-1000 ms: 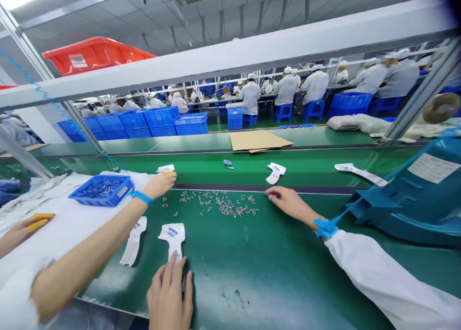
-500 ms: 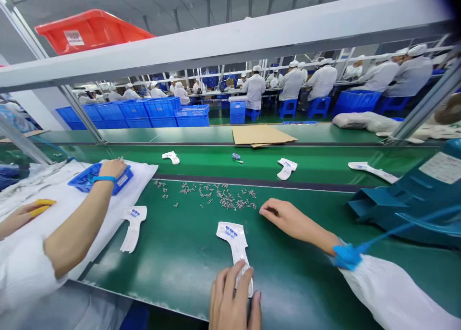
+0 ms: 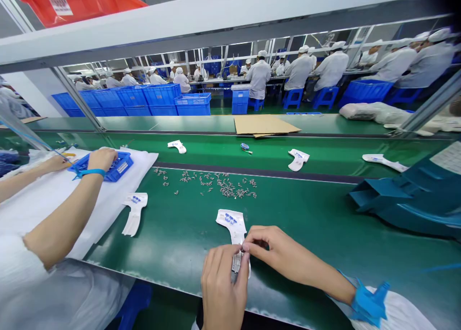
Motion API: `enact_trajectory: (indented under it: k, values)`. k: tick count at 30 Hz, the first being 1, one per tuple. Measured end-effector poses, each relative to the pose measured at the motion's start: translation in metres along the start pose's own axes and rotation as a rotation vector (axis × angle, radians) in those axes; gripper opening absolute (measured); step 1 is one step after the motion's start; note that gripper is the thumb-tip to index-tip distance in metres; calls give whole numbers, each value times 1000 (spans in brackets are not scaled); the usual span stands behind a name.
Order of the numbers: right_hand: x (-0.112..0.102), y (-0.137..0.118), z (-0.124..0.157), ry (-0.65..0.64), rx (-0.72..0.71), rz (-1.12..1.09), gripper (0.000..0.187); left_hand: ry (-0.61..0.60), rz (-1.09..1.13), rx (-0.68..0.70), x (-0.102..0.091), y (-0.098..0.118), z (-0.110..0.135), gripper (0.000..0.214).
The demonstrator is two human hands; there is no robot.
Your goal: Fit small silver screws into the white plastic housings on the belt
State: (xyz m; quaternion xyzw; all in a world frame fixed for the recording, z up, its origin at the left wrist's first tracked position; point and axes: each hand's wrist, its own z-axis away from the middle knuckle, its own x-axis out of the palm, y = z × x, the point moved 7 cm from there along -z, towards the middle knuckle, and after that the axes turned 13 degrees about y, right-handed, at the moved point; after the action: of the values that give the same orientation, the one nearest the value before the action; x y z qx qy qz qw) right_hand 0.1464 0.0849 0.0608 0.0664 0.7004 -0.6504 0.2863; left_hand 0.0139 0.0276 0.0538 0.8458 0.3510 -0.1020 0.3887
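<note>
A white pistol-shaped plastic housing half point(image 3: 232, 220), with blue pieces at its wide end, lies on the green bench in front of me. My left hand point(image 3: 224, 279) is closed over the narrow end, fingers bent and thumb near the index fingertip. Above that same end, my right hand point(image 3: 275, 250) pinches a tiny dark part, too small to name, its fingertips meeting those of the left. Small loose metal parts point(image 3: 228, 188) lie scattered beyond the housing. Another white housing half point(image 3: 135, 212) rests to the left.
A co-worker's hands point(image 3: 103, 158) are at a blue tray point(image 3: 120, 169) on white sheeting at left. More white pieces point(image 3: 298, 160) lie on the green belt strip point(image 3: 209, 152). A teal bin point(image 3: 414, 200) stands at right; a white shelf beam point(image 3: 216, 25) crosses overhead.
My right hand has come from beside the metal parts down to the housing and meets my left fingertips. The co-worker's other hand has moved to the blue tray.
</note>
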Motion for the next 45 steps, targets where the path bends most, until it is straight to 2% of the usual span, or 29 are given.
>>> enact_trajectory:
  k: [3,8,10,13,17,19,24,29,35,37,41,43,45]
  values:
    - [1,2,-1,4,25,-15,27,-16,18,-8,1,0,-1,13]
    - [10,14,-4,-2,153,-223,27,102,-16,8,-3,2,-4,10]
    - [12,15,-6,-26,165,-270,27,108,-13,3,-3,0,-4,10]
    - [9,14,-9,-24,141,-137,24,-8,-40,-28,3,-10,-2,12]
    - [9,11,-14,-85,58,194,25,-258,-153,-26,15,-26,4,42]
    - [11,10,-17,-98,21,305,26,-331,-185,-11,19,-29,8,47]
    - [15,11,-24,-114,-14,464,19,-352,-193,-23,21,-29,9,45]
    - [18,18,-30,-129,54,515,4,-345,-196,-27,21,-28,8,45]
    - [11,21,-30,-134,60,403,9,-357,-204,-32,22,-30,9,45]
    - [-3,26,-36,-77,36,380,15,-348,-213,-31,21,-30,9,44]
    - [-51,54,-63,276,13,602,20,-332,-222,4,22,-29,9,44]
    - [-63,72,-74,354,37,665,22,-326,-231,11,22,-30,9,44]
    - [-67,85,-82,375,54,679,22,-322,-238,10,22,-31,9,44]
